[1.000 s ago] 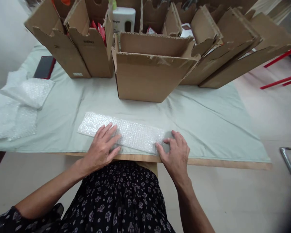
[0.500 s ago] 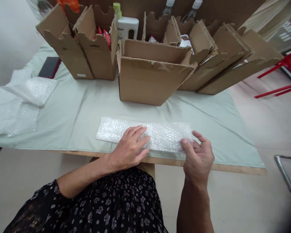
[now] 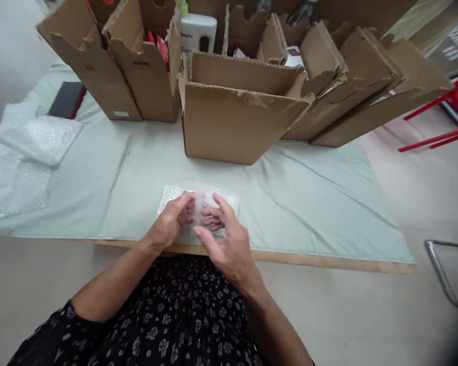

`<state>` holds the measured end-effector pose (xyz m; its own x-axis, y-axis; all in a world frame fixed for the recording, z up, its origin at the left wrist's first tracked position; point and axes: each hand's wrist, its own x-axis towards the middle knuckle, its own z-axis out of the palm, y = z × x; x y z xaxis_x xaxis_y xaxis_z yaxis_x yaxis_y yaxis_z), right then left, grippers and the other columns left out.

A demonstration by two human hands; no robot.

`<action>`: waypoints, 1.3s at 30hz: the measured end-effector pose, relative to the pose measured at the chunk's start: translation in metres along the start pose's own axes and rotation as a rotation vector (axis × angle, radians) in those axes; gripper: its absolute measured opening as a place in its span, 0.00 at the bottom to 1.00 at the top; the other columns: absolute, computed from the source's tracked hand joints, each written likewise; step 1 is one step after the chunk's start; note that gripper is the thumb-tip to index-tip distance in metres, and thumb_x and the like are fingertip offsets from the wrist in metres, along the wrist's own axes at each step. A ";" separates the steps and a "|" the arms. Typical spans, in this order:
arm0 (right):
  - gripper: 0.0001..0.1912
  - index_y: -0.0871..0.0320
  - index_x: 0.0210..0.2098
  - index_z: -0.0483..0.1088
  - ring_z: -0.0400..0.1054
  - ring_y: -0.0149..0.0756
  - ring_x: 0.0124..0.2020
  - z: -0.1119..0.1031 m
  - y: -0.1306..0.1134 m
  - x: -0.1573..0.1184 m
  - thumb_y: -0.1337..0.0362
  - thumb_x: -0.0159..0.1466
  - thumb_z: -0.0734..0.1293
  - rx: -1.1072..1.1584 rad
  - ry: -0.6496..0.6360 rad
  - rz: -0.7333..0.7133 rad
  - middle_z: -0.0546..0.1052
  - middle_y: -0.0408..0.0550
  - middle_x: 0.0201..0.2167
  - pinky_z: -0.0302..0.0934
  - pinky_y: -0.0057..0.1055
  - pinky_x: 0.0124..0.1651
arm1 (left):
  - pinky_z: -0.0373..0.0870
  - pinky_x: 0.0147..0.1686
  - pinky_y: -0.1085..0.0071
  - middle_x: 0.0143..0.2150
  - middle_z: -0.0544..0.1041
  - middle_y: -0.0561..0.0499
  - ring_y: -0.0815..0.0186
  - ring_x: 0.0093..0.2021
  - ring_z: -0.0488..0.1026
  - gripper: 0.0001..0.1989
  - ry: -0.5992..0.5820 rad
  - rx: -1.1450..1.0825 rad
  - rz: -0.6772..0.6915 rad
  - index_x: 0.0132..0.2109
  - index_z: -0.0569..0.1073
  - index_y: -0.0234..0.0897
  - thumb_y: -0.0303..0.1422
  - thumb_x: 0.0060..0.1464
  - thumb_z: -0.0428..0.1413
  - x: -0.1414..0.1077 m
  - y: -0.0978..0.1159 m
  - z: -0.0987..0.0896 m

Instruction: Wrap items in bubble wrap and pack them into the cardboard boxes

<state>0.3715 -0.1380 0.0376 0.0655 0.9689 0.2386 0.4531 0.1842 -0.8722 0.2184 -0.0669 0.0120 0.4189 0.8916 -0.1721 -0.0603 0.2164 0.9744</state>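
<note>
A strip of bubble wrap (image 3: 229, 197) lies doubled over near the table's front edge, with one end raised between my two hands. My left hand (image 3: 171, 216) is closed on the raised part, its fingers curled at the wrap. Close by on the right, my right hand (image 3: 229, 241) has its thumb and fingers apart, the fingertips beside the upright end of the wrap. Whether those fingertips touch it is not clear.
Behind the wrap stands an open cardboard box (image 3: 236, 127), with several more boxes (image 3: 154, 76) at the back. Loose bubble wrap (image 3: 26, 173) and a dark red-edged case (image 3: 66, 99) lie on the left. A white bottle (image 3: 198, 33) stands at the back. A red chair (image 3: 437, 140) is on the right.
The long flat strip of bubble wrap is now folded leftward to a shorter piece. My right hand moved left with its end and has opened; my left hand shifted left and closed on it.
</note>
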 end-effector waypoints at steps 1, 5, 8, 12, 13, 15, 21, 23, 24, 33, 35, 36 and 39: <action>0.28 0.53 0.67 0.63 0.79 0.38 0.41 0.004 0.002 0.001 0.60 0.69 0.69 0.005 -0.040 -0.035 0.82 0.50 0.47 0.77 0.39 0.45 | 0.77 0.46 0.60 0.47 0.82 0.42 0.56 0.46 0.79 0.29 0.041 0.007 -0.030 0.54 0.77 0.35 0.55 0.65 0.49 0.000 0.002 -0.007; 0.14 0.53 0.56 0.73 0.79 0.39 0.44 -0.005 0.019 0.000 0.64 0.71 0.66 -0.058 0.051 -0.048 0.83 0.49 0.45 0.76 0.42 0.50 | 0.72 0.34 0.69 0.34 0.79 0.51 0.65 0.32 0.75 0.26 0.150 0.290 -0.082 0.58 0.75 0.32 0.41 0.56 0.60 0.004 0.005 -0.021; 0.09 0.54 0.49 0.75 0.79 0.38 0.43 -0.018 0.032 -0.002 0.66 0.71 0.66 -0.165 0.156 -0.020 0.84 0.47 0.42 0.75 0.41 0.47 | 0.68 0.31 0.70 0.27 0.74 0.56 0.69 0.27 0.69 0.22 0.201 0.529 0.004 0.56 0.77 0.32 0.34 0.57 0.56 0.006 0.006 -0.022; 0.08 0.54 0.46 0.76 0.78 0.40 0.43 -0.017 0.044 -0.002 0.67 0.71 0.65 -0.304 0.151 -0.120 0.83 0.48 0.41 0.72 0.42 0.46 | 0.69 0.34 0.69 0.29 0.78 0.54 0.67 0.28 0.71 0.21 0.278 0.828 0.104 0.57 0.77 0.35 0.30 0.57 0.54 0.005 0.006 -0.029; 0.08 0.54 0.46 0.76 0.78 0.41 0.43 -0.014 0.047 -0.001 0.67 0.71 0.65 -0.332 0.143 -0.141 0.83 0.49 0.41 0.72 0.42 0.46 | 0.70 0.35 0.68 0.30 0.79 0.53 0.67 0.28 0.72 0.22 0.297 0.900 0.108 0.58 0.76 0.36 0.30 0.57 0.54 0.005 0.006 -0.033; 0.09 0.53 0.46 0.77 0.78 0.42 0.43 -0.007 0.052 0.001 0.67 0.71 0.65 -0.372 0.117 -0.160 0.84 0.49 0.42 0.70 0.43 0.46 | 0.71 0.36 0.67 0.32 0.81 0.52 0.65 0.30 0.74 0.22 0.318 1.032 0.101 0.59 0.76 0.36 0.31 0.58 0.54 0.005 0.004 -0.040; 0.09 0.52 0.45 0.78 0.78 0.43 0.46 0.004 0.062 0.002 0.67 0.70 0.66 -0.383 0.040 -0.175 0.84 0.48 0.43 0.69 0.45 0.49 | 0.75 0.38 0.67 0.37 0.83 0.48 0.60 0.37 0.79 0.20 0.332 1.284 0.110 0.57 0.77 0.39 0.29 0.58 0.55 0.009 -0.005 -0.045; 0.09 0.52 0.45 0.77 0.77 0.43 0.46 0.000 0.064 0.000 0.67 0.70 0.65 -0.375 0.054 -0.183 0.84 0.48 0.44 0.69 0.46 0.49 | 0.75 0.39 0.67 0.41 0.82 0.47 0.59 0.40 0.79 0.20 0.318 1.310 0.136 0.58 0.76 0.39 0.29 0.59 0.55 0.007 -0.004 -0.045; 0.09 0.52 0.45 0.77 0.77 0.43 0.47 -0.003 0.065 -0.001 0.67 0.70 0.65 -0.374 0.083 -0.181 0.83 0.49 0.44 0.70 0.46 0.49 | 0.75 0.39 0.66 0.43 0.82 0.46 0.58 0.41 0.79 0.20 0.318 1.314 0.144 0.58 0.75 0.39 0.31 0.59 0.56 0.005 -0.003 -0.046; 0.18 0.56 0.43 0.75 0.69 0.46 0.39 -0.020 0.080 0.005 0.48 0.70 0.64 -0.715 0.167 -0.006 0.80 0.53 0.38 0.60 0.44 0.43 | 0.74 0.41 0.60 0.40 0.78 0.45 0.55 0.40 0.76 0.11 0.415 1.337 0.019 0.40 0.77 0.38 0.41 0.57 0.61 -0.007 0.005 -0.056; 0.19 0.55 0.40 0.74 0.68 0.47 0.39 -0.012 0.078 0.009 0.46 0.69 0.64 -0.712 0.132 0.018 0.80 0.53 0.36 0.58 0.44 0.43 | 0.74 0.42 0.59 0.37 0.77 0.46 0.54 0.42 0.74 0.08 0.391 1.323 0.031 0.34 0.74 0.39 0.39 0.56 0.61 -0.005 0.002 -0.053; 0.19 0.55 0.39 0.73 0.67 0.47 0.39 -0.009 0.076 0.010 0.46 0.69 0.65 -0.680 0.125 0.035 0.79 0.52 0.35 0.58 0.43 0.43 | 0.73 0.43 0.60 0.36 0.77 0.47 0.55 0.42 0.74 0.08 0.375 1.306 0.046 0.32 0.73 0.40 0.37 0.56 0.61 -0.003 0.002 -0.053; 0.14 0.54 0.37 0.71 0.68 0.46 0.39 -0.004 0.068 0.009 0.49 0.68 0.66 -0.505 0.135 0.097 0.78 0.50 0.34 0.59 0.42 0.44 | 0.71 0.42 0.62 0.34 0.75 0.49 0.59 0.39 0.72 0.08 0.328 1.210 0.092 0.30 0.68 0.40 0.33 0.56 0.58 -0.003 0.001 -0.051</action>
<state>0.4065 -0.1169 -0.0182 0.2276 0.9414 0.2491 0.8086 -0.0402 -0.5870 0.1707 -0.0490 0.0057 0.2024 0.9783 0.0450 0.8634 -0.1999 0.4631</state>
